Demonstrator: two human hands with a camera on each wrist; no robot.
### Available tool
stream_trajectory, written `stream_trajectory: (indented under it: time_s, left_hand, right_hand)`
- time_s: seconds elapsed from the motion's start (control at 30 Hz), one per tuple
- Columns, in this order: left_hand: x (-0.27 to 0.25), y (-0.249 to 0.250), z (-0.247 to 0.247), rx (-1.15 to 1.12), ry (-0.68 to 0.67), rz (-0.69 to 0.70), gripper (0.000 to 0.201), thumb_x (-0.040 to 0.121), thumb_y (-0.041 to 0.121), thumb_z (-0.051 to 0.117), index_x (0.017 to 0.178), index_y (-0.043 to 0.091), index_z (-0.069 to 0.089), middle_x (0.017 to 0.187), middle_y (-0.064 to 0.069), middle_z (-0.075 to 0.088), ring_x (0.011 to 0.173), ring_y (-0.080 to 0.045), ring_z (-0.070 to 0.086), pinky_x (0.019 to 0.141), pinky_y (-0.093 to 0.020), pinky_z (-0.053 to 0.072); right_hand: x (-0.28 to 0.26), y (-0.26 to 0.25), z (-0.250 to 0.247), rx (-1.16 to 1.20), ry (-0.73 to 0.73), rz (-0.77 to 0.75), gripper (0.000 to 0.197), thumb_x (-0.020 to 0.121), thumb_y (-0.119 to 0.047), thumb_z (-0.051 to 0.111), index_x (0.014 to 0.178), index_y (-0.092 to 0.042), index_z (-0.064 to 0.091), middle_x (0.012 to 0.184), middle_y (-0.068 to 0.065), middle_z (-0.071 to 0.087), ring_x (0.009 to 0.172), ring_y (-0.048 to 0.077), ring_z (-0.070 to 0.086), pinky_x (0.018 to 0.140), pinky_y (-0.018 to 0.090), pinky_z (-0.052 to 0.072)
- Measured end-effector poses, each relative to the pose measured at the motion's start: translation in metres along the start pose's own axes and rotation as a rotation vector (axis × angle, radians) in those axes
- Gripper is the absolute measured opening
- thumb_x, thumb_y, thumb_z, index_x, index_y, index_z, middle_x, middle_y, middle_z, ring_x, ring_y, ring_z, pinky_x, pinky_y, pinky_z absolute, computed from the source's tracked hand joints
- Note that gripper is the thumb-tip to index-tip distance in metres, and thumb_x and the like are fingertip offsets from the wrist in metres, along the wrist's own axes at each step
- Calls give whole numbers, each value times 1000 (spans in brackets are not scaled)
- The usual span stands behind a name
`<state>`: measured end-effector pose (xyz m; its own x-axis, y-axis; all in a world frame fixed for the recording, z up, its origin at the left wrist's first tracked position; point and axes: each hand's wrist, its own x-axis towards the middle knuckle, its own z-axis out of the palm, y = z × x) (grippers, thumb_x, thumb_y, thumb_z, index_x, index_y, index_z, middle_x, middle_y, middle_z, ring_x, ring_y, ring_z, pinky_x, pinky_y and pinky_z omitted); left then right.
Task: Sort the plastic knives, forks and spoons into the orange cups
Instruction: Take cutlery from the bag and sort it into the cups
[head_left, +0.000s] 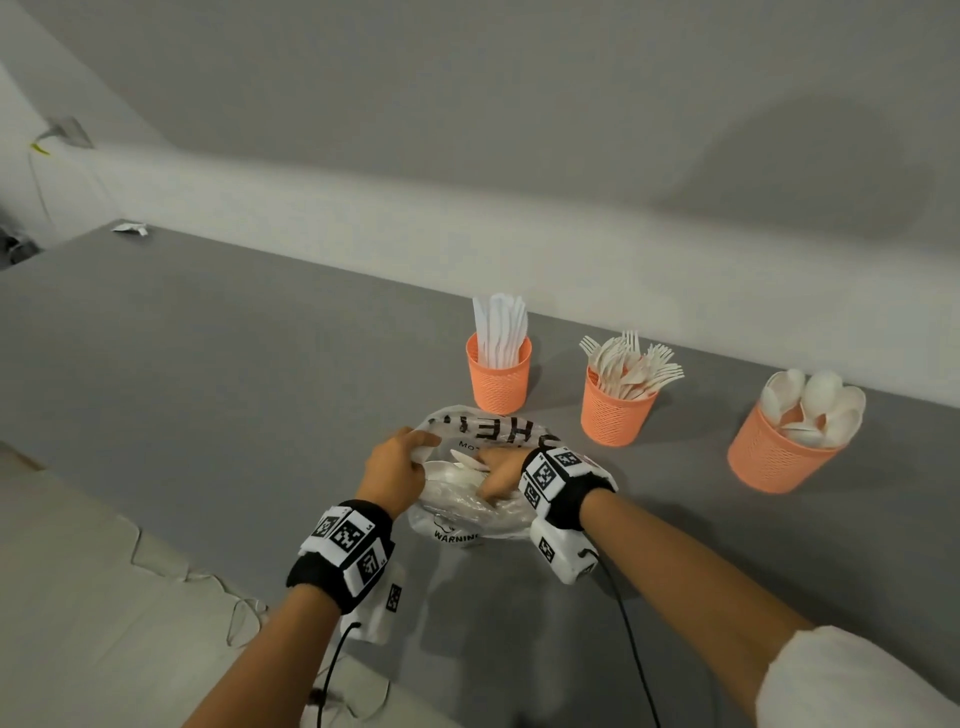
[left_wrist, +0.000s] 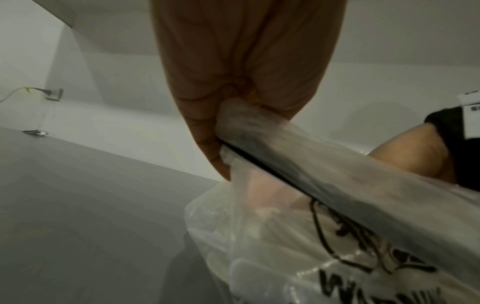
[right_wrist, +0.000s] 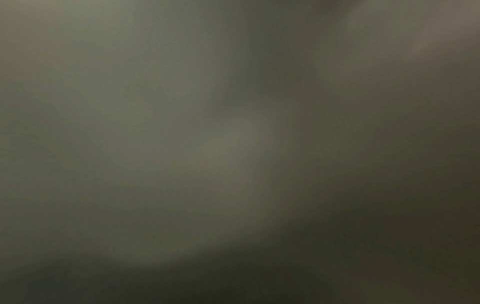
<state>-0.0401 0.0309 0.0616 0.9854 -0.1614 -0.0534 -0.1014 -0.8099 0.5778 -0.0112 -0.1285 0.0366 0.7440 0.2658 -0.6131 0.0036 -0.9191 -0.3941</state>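
Note:
Three orange mesh cups stand in a row on the grey table: one with white knives, one with forks, one with spoons. In front of the knife cup lies a clear plastic bag with black print and white cutlery inside. My left hand grips the bag's rim and holds it up. My right hand reaches into the bag's mouth; its fingertips are buried among the cutlery, so what they hold is hidden. The right wrist view is a dark blur.
A wall runs close behind the cups. The table's front edge passes at lower left, with a thin wire along it. Cables hang from both wrist units. A small crumpled wrapper lies at the far left corner.

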Motion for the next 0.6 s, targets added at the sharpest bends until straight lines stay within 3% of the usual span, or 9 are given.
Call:
stream_trajectory:
  time_s: [0.2, 0.3, 0.4, 0.6]
  left_hand:
    - [-7, -2, -2, -13, 5, 6, 46, 80, -14, 42, 113, 8, 65, 115, -11, 60, 103, -32, 57, 88, -35, 45]
    - [-9, -4, -4, 0, 11, 1, 45, 80, -13, 43, 113, 8, 65, 116, -12, 59, 103, -32, 57, 86, -33, 45]
    - [-8, -4, -6, 19, 33, -18, 45, 80, -13, 42, 114, 7, 65, 118, -12, 59, 104, -32, 57, 83, -27, 41]
    - [-3, 0, -6, 56, 71, -42, 43, 82, -11, 43, 117, 6, 62, 119, -15, 57, 105, -33, 57, 88, -29, 42]
  right_hand:
    - [6, 4, 1, 103, -115, 41, 62, 66, -37, 71, 123, -17, 55, 123, 4, 60, 113, 24, 54, 104, 39, 41]
    - [2, 2, 5, 154, -116, 17, 55, 76, -29, 69, 126, -14, 53, 127, 5, 57, 120, 24, 49, 107, 38, 36]
    - [1, 1, 6, 223, -99, -14, 52, 76, -21, 70, 125, -14, 54, 127, 8, 59, 120, 26, 51, 108, 40, 37]
    - [-2, 1, 15, 297, -21, -73, 62, 74, -22, 71, 131, -18, 49, 129, 8, 58, 121, 27, 51, 108, 39, 36]
